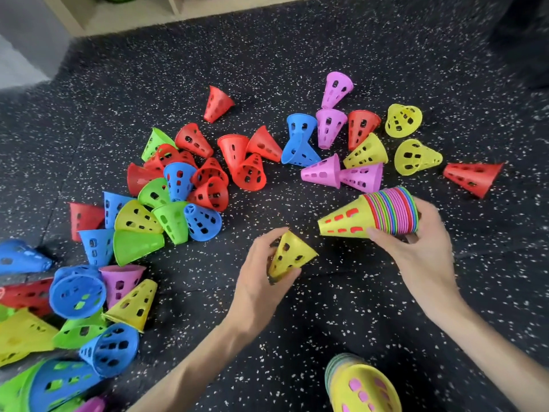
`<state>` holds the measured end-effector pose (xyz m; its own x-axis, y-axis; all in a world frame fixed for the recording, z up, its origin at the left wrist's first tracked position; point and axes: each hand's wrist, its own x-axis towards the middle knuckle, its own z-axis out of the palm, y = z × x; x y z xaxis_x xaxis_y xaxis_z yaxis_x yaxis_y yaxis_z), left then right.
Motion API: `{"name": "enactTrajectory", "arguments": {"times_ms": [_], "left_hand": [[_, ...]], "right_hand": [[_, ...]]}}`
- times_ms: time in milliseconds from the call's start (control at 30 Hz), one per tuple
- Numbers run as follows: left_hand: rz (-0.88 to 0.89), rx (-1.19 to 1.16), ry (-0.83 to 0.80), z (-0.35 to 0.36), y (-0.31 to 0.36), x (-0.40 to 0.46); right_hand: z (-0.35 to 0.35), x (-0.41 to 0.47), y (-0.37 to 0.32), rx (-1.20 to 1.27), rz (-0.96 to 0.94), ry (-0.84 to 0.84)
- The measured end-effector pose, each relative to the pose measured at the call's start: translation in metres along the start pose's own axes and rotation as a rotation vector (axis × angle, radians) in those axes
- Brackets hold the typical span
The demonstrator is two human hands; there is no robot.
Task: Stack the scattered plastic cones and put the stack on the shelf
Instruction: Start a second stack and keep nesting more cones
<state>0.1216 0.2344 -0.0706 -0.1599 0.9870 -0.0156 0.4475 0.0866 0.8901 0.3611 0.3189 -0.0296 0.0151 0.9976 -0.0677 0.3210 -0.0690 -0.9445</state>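
Holding two items above the black speckled rubber floor (326,307), a person works with both bare hands.

Left hand (261,278): fingers and thumb curled round a single yellow perforated plastic cone (289,257), its narrow tip pointing toward the right hand.

Right hand (416,251): gripping the wide end of a nested stack of plastic cones (368,217), outermost cone yellow with red showing through its holes, rims of red, green, blue and pink banded at the base. Stack lies sideways, tip pointing toward the left hand; single cone and stack near each other, not touching.

Just beyond the right hand: loose pink perforated plastic cones (323,172), yellow perforated plastic cones (368,151), two blue cones nested together (298,141), and one red perforated plastic cone (472,176) lying alone further out to that side.

Beyond and outward of the left hand: dense heap of red, green, blue and yellow cones (181,185), most tipped on their sides.

Outward of the left forearm: further pile of blue, yellow, green, pink and red cones (77,292).

Beneath the right forearm, nearest the person: second stack of cones, yellow outside with pink showing through (365,388), partly cut off.

Far beyond both hands: pale wooden shelf unit (124,16), lower edge only visible.
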Motion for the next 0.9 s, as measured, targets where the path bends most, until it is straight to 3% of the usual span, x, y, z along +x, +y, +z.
{"name": "enactTrajectory", "arguments": {"times_ms": [300, 500, 900], "left_hand": [[0.007, -0.067, -0.02, 0.004, 0.022, -0.012], [-0.052, -0.068, -0.026, 0.002, 0.025, -0.016], [-0.08, -0.074, 0.038, -0.027, 0.035, -0.054]], "right_hand": [[0.018, -0.018, -0.012, -0.084, 0.018, -0.285], [0.029, -0.024, -0.009, -0.168, 0.041, -0.376], [0.043, -0.05, -0.025, -0.105, 0.021, -0.37]]}}
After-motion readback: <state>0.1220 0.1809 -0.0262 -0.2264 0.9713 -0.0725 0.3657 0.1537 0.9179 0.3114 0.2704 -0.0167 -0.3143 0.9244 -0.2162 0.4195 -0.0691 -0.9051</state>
